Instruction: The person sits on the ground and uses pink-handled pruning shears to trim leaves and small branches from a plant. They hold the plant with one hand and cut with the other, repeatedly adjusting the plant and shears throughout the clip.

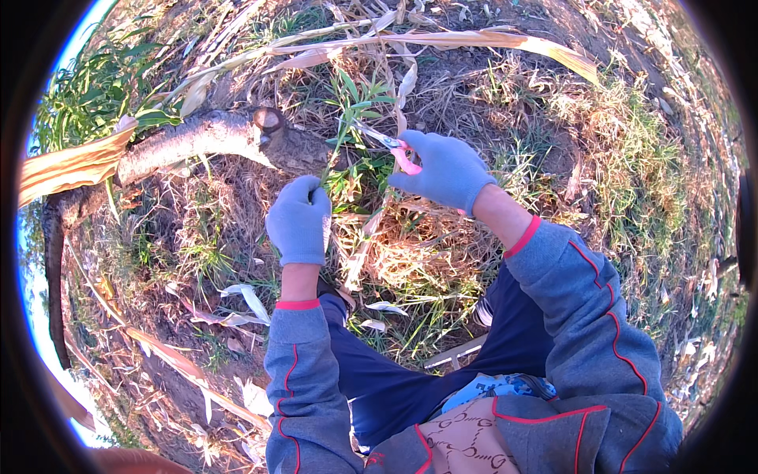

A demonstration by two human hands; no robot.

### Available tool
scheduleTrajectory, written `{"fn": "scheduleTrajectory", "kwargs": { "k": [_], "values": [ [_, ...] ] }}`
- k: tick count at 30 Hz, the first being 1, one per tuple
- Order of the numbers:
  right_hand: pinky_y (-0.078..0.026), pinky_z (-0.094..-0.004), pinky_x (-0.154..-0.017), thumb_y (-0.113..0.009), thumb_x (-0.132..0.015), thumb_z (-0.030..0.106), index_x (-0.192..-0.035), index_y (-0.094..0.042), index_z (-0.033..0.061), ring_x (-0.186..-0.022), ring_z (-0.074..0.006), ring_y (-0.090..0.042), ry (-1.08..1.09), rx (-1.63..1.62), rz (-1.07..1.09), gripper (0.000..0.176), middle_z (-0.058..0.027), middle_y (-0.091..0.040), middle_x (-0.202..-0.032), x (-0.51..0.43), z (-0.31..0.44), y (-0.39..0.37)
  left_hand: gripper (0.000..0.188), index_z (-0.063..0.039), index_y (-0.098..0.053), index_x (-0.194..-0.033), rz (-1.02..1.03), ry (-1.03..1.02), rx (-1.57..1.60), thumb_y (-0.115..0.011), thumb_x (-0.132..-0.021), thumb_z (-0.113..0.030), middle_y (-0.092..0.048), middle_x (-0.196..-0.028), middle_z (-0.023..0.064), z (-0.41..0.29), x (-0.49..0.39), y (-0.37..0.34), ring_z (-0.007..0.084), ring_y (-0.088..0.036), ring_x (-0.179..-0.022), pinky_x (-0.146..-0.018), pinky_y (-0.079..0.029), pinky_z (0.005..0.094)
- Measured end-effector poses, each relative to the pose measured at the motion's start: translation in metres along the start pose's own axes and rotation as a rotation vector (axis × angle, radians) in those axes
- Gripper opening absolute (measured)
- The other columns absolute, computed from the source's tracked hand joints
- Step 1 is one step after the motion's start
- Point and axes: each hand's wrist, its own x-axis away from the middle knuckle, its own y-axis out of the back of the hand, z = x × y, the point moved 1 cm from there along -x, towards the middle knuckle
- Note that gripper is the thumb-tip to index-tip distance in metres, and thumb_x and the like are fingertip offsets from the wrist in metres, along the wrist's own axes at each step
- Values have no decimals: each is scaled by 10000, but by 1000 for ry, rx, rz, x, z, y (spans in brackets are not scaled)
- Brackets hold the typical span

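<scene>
My left hand [300, 220], in a light blue-grey knit glove, is closed around the lower part of a green leafy stem [339, 142]. The stem rises from the fist and leans up and slightly right. My right hand [445, 166], gloved alike, grips pink-handled scissors [400, 153]. Their metal blades point up and left, with the tips close beside the stem; whether they touch it cannot be told. Low green leaves [349, 183] grow between the two hands.
A thick tree branch or trunk [195, 142] with a cut stub lies at the left. Dry corn stalks and leaves [462, 39] cross the grassy ground ahead. A leafy green plant [89, 98] stands at the upper left. My knees flank grass and straw below my hands.
</scene>
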Motion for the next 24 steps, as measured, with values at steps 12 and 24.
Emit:
{"fn": "scheduleTrajectory", "kwargs": {
  "k": [12,24],
  "values": [
    [-535,-463,-691,-685,-767,509,-1067,-629,93,-736,-363,-683,2,3,13,516,-175,-680,-768,-1,-3,-1,129,-118,-726,-912,-8,5,5,-667,-809,-168,-705,-845,96,3,-1,-1,271,-680,-723,-668,-534,365],
    [-545,-460,-726,-684,-769,494,-1097,-636,117,-788,-368,-689,-62,46,131,502,-189,-688,-811,0,7,9,127,-128,-721,-911,2,6,71,-661,-805,-164,-700,-871,100,4,-1,-2,299,-676,-757,-683,-534,383]
  ]
}}
